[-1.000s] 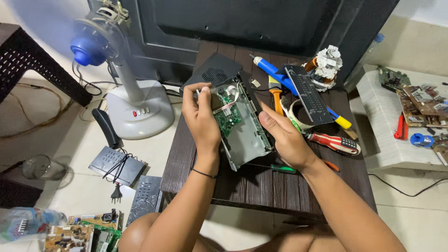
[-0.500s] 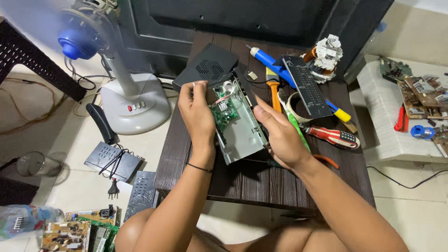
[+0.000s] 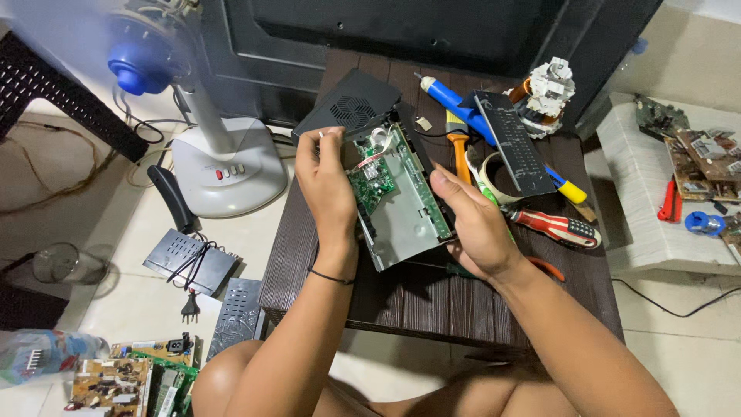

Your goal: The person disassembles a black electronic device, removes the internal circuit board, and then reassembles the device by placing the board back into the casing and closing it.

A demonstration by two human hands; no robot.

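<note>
Scene: person seated at low dark wooden table [image 3: 386, 309], head cam looking down, opened set-top box chassis [image 3: 405, 208] held tilted above the tabletop.
L hand [image 3: 328, 185]: curled on the chassis's left edge, thumb + forefinger pinched near the top by a small white bit; can't tell if it's a cable end or a clip.
R hand [image 3: 471, 224]: half-open, palm cupping the chassis's right edge from below, thumb over the rim, fingers mostly hidden under it.
Chassis loc: between both hands, over table centre, grey metal tray w/ green circuit board [image 3: 372, 181] in its upper left part, red/white ribbon near the board's top.
Lid: black vented cover [image 3: 347, 108] lies just behind the chassis on the table.
Tools nearby: orange-handled screwdriver [image 3: 459, 147], red/white-handled screwdriver [image 3: 552, 226], blue/yellow tool [image 3: 494, 135], remote control [image 3: 513, 150], all to the R side of the table.
Floor: desk fan [image 3: 208, 139] to the L, small black box w/ cord [image 3: 189, 259], loose boards [image 3: 127, 378].
Doing it well (judgement): keep R hand as steady support so the tray doesn't tip; L fingers should work at the board's edge, not press on components; pull any connector straight, not by the ribbon.
Risk (judgement): sharp sheet-metal rim near R thumb; board flex if gripped hard.
</note>
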